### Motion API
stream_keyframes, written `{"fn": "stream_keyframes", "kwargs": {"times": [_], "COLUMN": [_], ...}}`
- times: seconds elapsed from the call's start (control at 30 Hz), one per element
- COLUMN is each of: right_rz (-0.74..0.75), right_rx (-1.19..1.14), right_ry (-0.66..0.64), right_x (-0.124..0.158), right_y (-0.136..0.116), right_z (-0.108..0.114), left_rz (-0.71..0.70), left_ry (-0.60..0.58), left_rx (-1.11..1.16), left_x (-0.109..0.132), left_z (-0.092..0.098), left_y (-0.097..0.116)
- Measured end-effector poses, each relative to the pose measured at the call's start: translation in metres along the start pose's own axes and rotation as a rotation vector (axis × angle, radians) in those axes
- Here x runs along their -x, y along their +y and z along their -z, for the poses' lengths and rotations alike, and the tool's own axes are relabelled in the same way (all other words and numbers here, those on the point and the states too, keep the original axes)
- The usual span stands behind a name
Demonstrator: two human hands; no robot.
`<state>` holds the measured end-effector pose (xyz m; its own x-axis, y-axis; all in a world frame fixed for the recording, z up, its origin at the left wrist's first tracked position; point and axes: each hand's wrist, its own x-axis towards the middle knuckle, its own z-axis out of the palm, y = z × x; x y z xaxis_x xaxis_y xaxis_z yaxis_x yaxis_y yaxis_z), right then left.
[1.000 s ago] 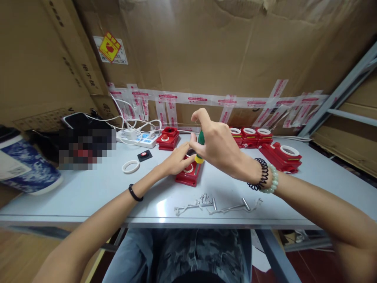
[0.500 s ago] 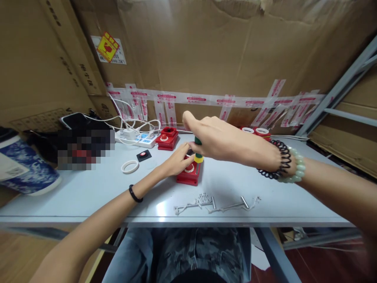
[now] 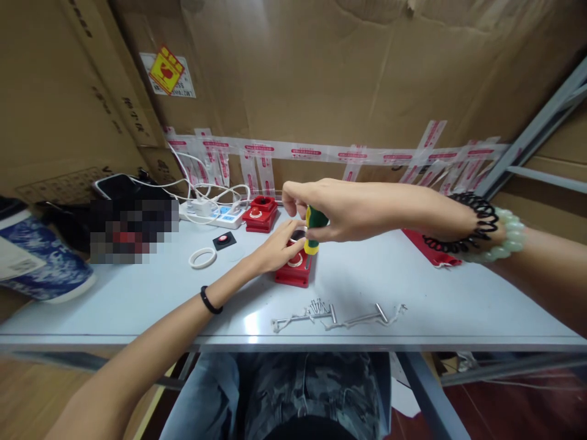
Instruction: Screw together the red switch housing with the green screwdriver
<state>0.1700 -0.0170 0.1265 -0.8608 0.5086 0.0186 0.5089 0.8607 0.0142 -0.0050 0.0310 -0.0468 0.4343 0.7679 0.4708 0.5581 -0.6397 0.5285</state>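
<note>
My right hand (image 3: 342, 208) is closed around the green and yellow handle of a screwdriver (image 3: 312, 247). The screwdriver stands nearly upright, its shaft pointing down at the right side of a red box (image 3: 292, 280) with a round red knob (image 3: 296, 260) on top. From the left, my left hand (image 3: 279, 247) grips the same box, its fingers over the back part and covering some of it. Where the screwdriver's tip meets the box is too small to make out.
Several small screws (image 3: 317, 305) and T-shaped metal rods (image 3: 362, 319) lie near the front edge. A second red box (image 3: 260, 215) stands beside a power strip (image 3: 224, 217). Leftward are a white ring (image 3: 202, 258), a black square plate (image 3: 224, 240) and a patterned cup (image 3: 41, 256). Red cloth (image 3: 433, 249) lies right.
My right hand has turned on the screwdriver, and its wrist has swung right and slightly up. Red cloth now shows below that wrist; red parts behind are hidden. The left hand stays in place.
</note>
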Motion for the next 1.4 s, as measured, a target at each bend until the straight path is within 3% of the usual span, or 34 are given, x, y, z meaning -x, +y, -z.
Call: {"fn": "stream_keyframes", "kwargs": {"times": [0.07, 0.23, 0.43, 0.57, 0.77, 1.0, 1.2, 1.4], "right_rz": [-0.02, -0.192, -0.075, -0.129, 0.013, -0.181, -0.072, -0.134], "right_rx": [0.015, 0.115, -0.006, 0.008, -0.149, -0.008, -0.146, -0.099], "right_ry": [-0.03, 0.094, -0.013, 0.094, 0.136, 0.215, 0.141, 0.24], "right_x": [0.0, -0.002, 0.001, 0.0, -0.002, -0.001, 0.001, 0.0], "right_y": [-0.002, 0.001, -0.002, 0.002, 0.009, 0.012, 0.01, 0.013], "right_z": [0.002, -0.006, -0.001, -0.008, -0.01, -0.016, -0.011, -0.02], "left_rz": [-0.009, 0.01, 0.023, 0.048, 0.038, 0.044, 0.045, 0.052], "left_ry": [0.008, -0.021, -0.024, -0.03, -0.018, -0.037, -0.031, -0.035], "left_rx": [0.004, -0.013, -0.037, -0.045, -0.051, -0.033, -0.081, -0.062], "left_x": [0.0, 0.0, -0.001, 0.0, -0.001, 0.0, -0.001, -0.001], "left_z": [0.0, 0.0, 0.001, 0.001, 0.001, 0.003, 0.003, 0.004], "left_y": [-0.001, -0.001, -0.002, 0.001, 0.0, 0.006, 0.005, 0.006]}}
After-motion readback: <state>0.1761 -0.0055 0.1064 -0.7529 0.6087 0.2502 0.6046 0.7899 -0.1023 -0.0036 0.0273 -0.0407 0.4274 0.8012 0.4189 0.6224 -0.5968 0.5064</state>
